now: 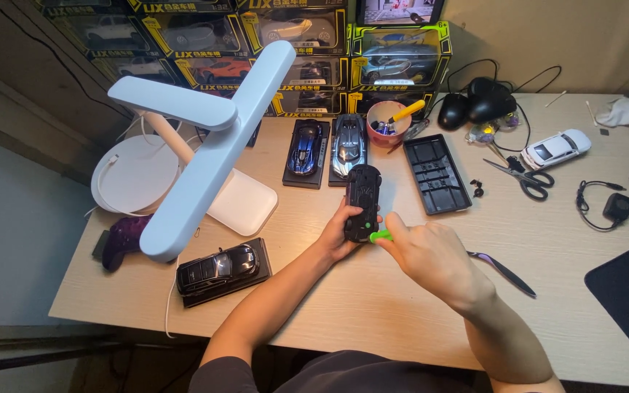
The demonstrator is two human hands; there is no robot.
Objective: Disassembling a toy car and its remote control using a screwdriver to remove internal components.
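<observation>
On the wooden tabletop (373, 306) stands a white desk lamp (205, 145). A black model car (220, 268) rests near it. Scissors (522, 177), a white model car (556, 148) and a black tray (437, 175) lie further right, with boxed cars (293, 36) stacked behind.

Stacked boxes (271, 44) of toy cars are standing in rows along the far edge of the surface (373, 306), each black with yellow trim and a clear window. One box (400, 54) at the right end is showing green trim instead.
</observation>
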